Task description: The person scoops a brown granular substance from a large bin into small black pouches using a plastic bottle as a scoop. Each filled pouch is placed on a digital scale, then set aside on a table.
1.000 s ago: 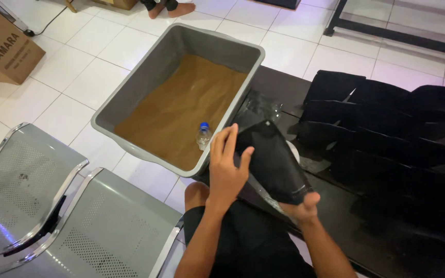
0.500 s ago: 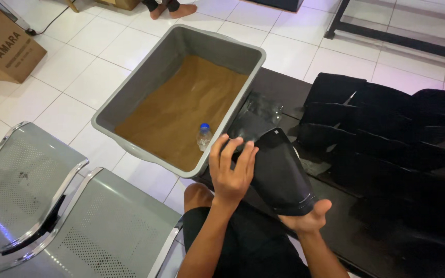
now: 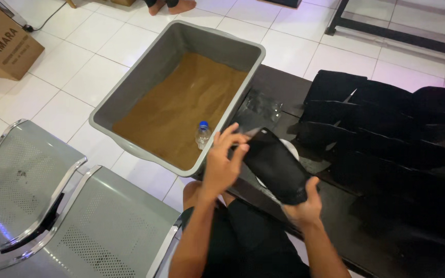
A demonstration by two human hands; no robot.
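Note:
A black pouch [image 3: 276, 164] lies tilted over the front edge of a dark table [image 3: 279, 87]. My right hand [image 3: 305, 205] grips its lower end from beneath. At the pouch's upper mouth, my left hand [image 3: 222, 162] pinches the edge with its fingertips. A grey tub [image 3: 130, 98] holding brown powder [image 3: 181, 103] stands just left of the hands. A small clear bottle with a blue cap [image 3: 202, 135] stands in the powder near the tub's front right corner. A white round object [image 3: 290, 150] shows partly under the pouch.
Several black pouches [image 3: 387, 128] are stacked at the right of the table. A clear plastic bag [image 3: 263, 105] lies behind the held pouch. Perforated metal seats [image 3: 42, 206] fill the lower left. A cardboard box [image 3: 3, 44] stands on the tiled floor at upper left.
My left hand moved from the side of the pouch up to its mouth and now pinches the edge. The pouch tilted further toward the tub; my right hand shifted under its lower end.

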